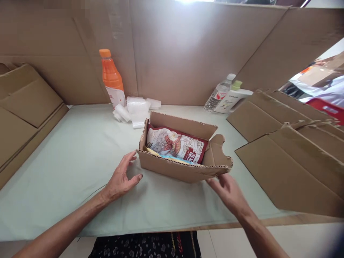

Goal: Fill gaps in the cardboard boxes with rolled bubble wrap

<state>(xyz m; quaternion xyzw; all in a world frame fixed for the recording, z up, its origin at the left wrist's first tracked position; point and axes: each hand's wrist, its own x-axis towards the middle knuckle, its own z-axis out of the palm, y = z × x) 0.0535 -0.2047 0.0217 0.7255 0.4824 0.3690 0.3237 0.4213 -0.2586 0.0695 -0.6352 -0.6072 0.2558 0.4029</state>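
Flat cardboard stack (27,107) far left of frame. Orange bottle (111,77) and white foam pieces (138,109) upper left of centre on bench (67,161). Left hand (120,177) open, fingers spread, empty, just beside left end of open cardboard box (177,166) at centre. Box holds red-and-white packet (176,143). Step, by the look: steadying box for closing; next needs both hands on flaps. Right hand (228,191) open, fingertips touching box's torn front-right edge. Flattened cartons (290,157) right.
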